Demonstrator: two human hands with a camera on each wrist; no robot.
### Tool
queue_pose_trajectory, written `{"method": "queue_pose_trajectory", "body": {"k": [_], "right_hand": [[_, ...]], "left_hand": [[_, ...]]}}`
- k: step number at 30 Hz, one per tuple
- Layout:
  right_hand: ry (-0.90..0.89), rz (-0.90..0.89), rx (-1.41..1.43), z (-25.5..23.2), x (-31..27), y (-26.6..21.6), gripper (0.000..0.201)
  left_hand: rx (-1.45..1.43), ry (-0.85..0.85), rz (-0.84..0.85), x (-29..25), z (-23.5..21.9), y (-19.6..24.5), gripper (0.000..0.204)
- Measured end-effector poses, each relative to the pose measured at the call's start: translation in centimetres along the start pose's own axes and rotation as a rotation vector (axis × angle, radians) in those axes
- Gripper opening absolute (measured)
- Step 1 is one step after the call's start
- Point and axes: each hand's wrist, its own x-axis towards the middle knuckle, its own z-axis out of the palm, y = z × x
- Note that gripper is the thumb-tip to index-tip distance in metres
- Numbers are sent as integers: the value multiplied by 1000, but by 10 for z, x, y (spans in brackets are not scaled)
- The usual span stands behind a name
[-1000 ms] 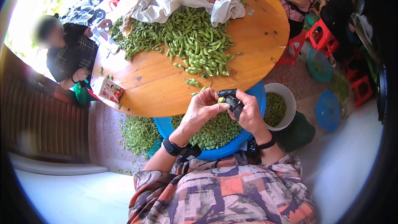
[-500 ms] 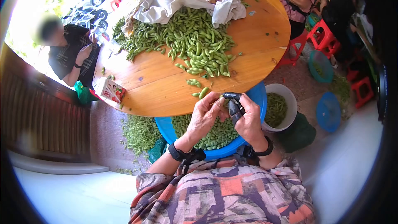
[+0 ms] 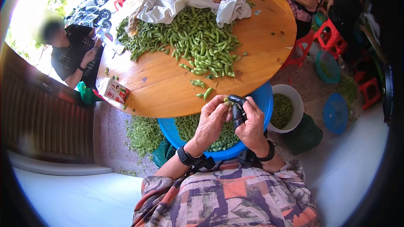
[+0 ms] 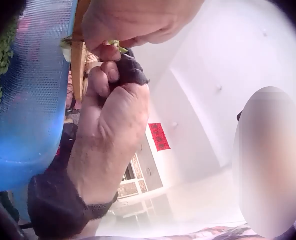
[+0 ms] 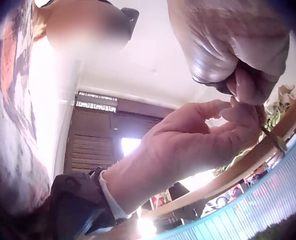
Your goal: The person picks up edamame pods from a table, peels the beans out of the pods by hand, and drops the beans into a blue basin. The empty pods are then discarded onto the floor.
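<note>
The left hand (image 3: 211, 122) pinches a green pod (image 3: 227, 100) between thumb and fingers, above a blue basket (image 3: 168, 129) of shelled beans (image 3: 189, 128). Against the pod's other side is the right hand (image 3: 251, 127), its thumb and forefinger in black coverings (image 3: 238, 115). In the left wrist view a bit of green (image 4: 119, 46) shows where the two hands meet. The right wrist view has the left hand (image 5: 188, 140) touching the right hand (image 5: 233, 40); the pod is hard to make out there. Loose pods (image 3: 208, 93) lie at the table edge just beyond.
A round wooden table (image 3: 155, 88) holds a pod heap (image 3: 206, 46) under white cloth (image 3: 164, 4) and a carton (image 3: 112, 91). A white bucket (image 3: 298, 108) and red stools (image 3: 370, 92) stand right. Husks (image 3: 143, 134) lie on the floor left. Other people sit around.
The pod between the hands was shown at the fingertips a second ago, largely hidden half a second ago, and now shows its end. Both hands stay close together. The person at left has raised their hands together.
</note>
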Motion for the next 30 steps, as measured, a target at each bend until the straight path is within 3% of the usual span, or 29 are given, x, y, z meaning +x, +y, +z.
{"method": "queue_pose_trajectory", "body": {"k": [5,8,11,15,18,19,20,23,24,26,28,30], "right_hand": [[-19,-8,50,-6,-1,-3,18],[-30,-15,79,-7,-1,-3,30],[-56,-12,88,-8,-3,0,19],[-127,-33,100,-5,-5,-2,24],[-146,2,207,-12,1,-6,31],[-176,175,300,-11,-3,0,27],[-190,372,472,-17,-4,-3,22],[-215,569,1008,-30,-10,21,25],[-185,597,1065,-32,-12,25,28],[-175,616,1067,-41,-17,36,33],[-119,616,1044,-49,-19,39,36],[-33,599,1074,-64,-23,50,41]], "left_hand": [[-27,20,31,-4,-1,-3,19],[-98,58,16,-6,0,-7,20],[-134,48,3,-6,-3,-8,21],[-149,79,3,-6,-15,-18,25],[-221,-18,-6,-8,-20,-20,28],[-229,-11,-16,-10,-16,-16,28],[-152,9,-30,-13,-8,-10,27],[81,-4,-21,-27,-12,-4,28],[242,-39,14,-33,-17,-1,30],[529,-174,-81,-42,-35,7,24],[1058,-382,-5,-48,-40,19,18],[1140,-339,21,-49,-41,33,16]]}}
